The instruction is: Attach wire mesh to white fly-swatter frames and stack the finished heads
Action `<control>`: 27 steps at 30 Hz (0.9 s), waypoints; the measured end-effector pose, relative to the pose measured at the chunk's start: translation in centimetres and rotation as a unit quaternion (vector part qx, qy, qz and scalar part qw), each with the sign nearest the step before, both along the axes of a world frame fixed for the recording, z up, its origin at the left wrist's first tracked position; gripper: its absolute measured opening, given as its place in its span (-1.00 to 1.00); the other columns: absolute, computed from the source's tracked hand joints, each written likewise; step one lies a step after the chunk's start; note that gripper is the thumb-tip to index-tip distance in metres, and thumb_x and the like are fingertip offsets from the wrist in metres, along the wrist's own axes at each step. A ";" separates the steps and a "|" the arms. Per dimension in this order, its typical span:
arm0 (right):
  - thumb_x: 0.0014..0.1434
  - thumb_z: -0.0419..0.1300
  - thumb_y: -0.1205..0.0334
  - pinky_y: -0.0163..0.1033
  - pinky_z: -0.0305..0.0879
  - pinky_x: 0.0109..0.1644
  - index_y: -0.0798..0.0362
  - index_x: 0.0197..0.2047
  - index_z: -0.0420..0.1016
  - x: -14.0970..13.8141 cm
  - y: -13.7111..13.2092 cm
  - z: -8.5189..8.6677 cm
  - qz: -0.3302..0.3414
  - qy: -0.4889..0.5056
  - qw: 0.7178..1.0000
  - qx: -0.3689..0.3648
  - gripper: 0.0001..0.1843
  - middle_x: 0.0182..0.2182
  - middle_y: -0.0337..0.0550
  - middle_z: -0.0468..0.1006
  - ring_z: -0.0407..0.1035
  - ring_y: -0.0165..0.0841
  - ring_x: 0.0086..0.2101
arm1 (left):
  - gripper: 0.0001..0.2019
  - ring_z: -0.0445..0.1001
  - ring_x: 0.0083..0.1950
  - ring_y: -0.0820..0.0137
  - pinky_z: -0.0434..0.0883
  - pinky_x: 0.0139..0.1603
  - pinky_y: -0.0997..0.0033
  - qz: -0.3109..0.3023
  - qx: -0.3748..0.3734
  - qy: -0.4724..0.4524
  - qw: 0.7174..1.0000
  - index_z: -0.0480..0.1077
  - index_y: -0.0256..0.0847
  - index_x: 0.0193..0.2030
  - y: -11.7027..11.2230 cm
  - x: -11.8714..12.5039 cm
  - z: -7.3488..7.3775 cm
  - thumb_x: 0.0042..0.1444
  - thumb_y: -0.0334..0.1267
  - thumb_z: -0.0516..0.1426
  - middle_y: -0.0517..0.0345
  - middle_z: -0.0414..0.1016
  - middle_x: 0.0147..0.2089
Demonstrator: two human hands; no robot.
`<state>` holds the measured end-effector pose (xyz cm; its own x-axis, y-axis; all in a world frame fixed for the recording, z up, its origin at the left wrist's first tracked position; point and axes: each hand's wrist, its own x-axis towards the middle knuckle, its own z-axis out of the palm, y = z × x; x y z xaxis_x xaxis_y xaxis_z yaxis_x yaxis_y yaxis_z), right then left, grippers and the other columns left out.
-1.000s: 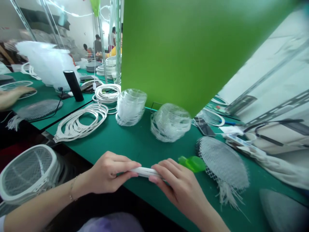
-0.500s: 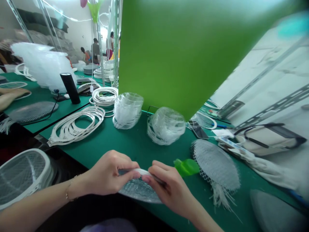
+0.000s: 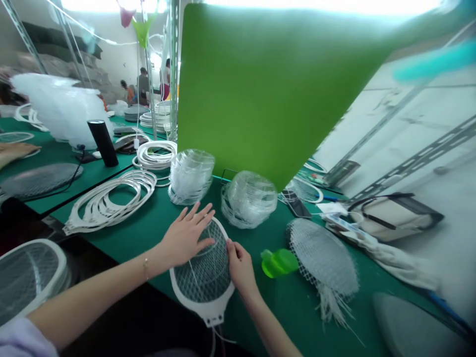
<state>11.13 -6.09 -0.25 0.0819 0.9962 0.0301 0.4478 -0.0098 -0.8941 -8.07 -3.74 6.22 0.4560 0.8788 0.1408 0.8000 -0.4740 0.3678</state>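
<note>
A white-rimmed oval racket head with grey mesh (image 3: pixel 203 282) lies in front of me, its narrow end toward my body and thin wires trailing from it. My left hand (image 3: pixel 188 235) is flat over its upper left part, fingers spread. With thumb and fingers my right hand (image 3: pixel 240 263) pinches the right side of the rim. Right of that hand is a bright green object (image 3: pixel 278 263), whose kind I cannot make out. Farther right, a stack of mesh sheets (image 3: pixel 323 253) has loose strands at its near end.
Two piles of clear plastic rings (image 3: pixel 191 176) stand before a tall green panel (image 3: pixel 260 94). White frames (image 3: pixel 111 203) lie at left, with a black cylinder (image 3: pixel 103 144) behind. Finished-looking mesh heads (image 3: pixel 29 277) are stacked at lower left. A bag (image 3: pixel 397 215) sits at right.
The racket head has turned from edge-on to face up. My left hand has let go of the rim and spread over the mesh; my right hand still grips the rim.
</note>
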 end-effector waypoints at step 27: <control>0.23 0.07 0.18 -0.29 -0.10 -0.48 0.05 -0.30 0.50 0.3 5.6 5.9 -0.028 -0.455 0.880 0.132 -0.79 -0.35 -0.13 0.59 0.36 -0.38 -0.48 | -0.07 -0.07 0.53 -0.06 0.10 0.41 -0.08 -0.021 0.021 0.049 0.998 -0.24 -0.04 0.55 -5.9 -0.3 -10.1 0.22 0.39 -0.02 0.03 -0.19 0.57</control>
<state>11.41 -0.52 5.66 -0.0458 0.9399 0.3384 0.9850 0.0988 -0.1411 -8.35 -9.66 -3.91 0.5053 0.8531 0.1302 0.8102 -0.5209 0.2687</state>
